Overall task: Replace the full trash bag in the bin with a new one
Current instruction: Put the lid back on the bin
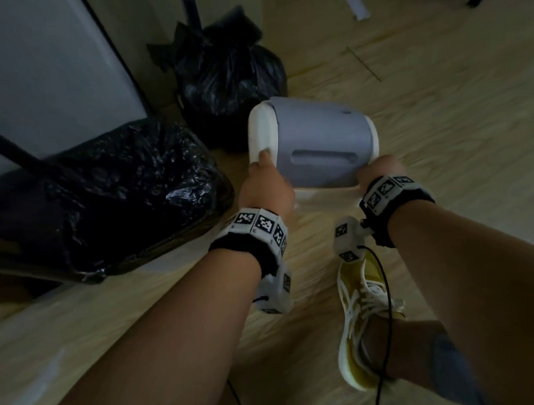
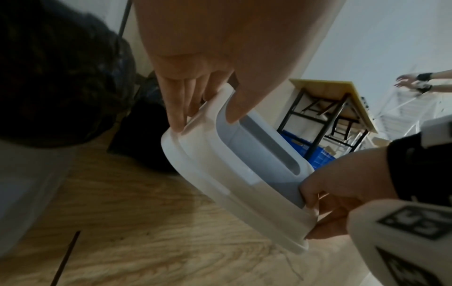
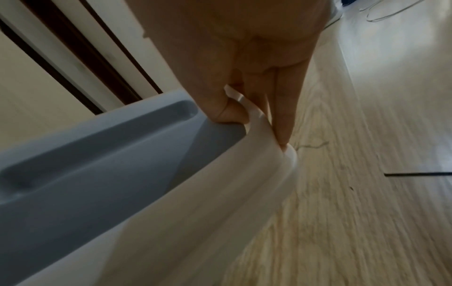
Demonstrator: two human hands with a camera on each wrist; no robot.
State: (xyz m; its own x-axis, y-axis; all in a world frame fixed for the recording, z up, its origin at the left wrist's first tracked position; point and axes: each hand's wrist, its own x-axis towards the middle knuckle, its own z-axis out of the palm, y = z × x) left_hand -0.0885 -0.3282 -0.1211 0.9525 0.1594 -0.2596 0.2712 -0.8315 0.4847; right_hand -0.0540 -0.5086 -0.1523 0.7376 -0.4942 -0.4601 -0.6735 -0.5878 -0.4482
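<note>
we have the bin lid (image 1: 315, 144), a grey domed piece with a white rim, held up off the floor between both hands. our left hand (image 1: 266, 186) pinches one end of the white rim, thumb lying on the grey face and fingers (image 2: 178, 100) pressed flat against the rim's outer side; our right hand (image 1: 379, 169) does the same at the opposite end, thumb tucked onto the grey beside the long recessed slot (image 3: 97, 139) and fingers (image 3: 281, 116) stretched along the white edge. both holds are at the extreme ends and only as deep as the rim, and the lid is tilted. just beyond the left-hand grip sits a tied black trash bag (image 1: 227, 74) on the floor by the wall, and nearer on that same side a larger dark mass wrapped in black plastic (image 1: 124, 194), which may be the bin with a liner already in it, though the dim light leaves us unsure. below the right-hand grip is our yellow shoe (image 1: 361, 316) on the wood floor (image 1: 442, 92), with the wrist cable (image 1: 382, 289) trailing past it. the risk from here is the smooth plastic slipping out of such shallow pinches if either thumb relaxes, or the lid coming down crooked and trapping or tearing the thin film if we seat it without lining the rim up first.
</note>
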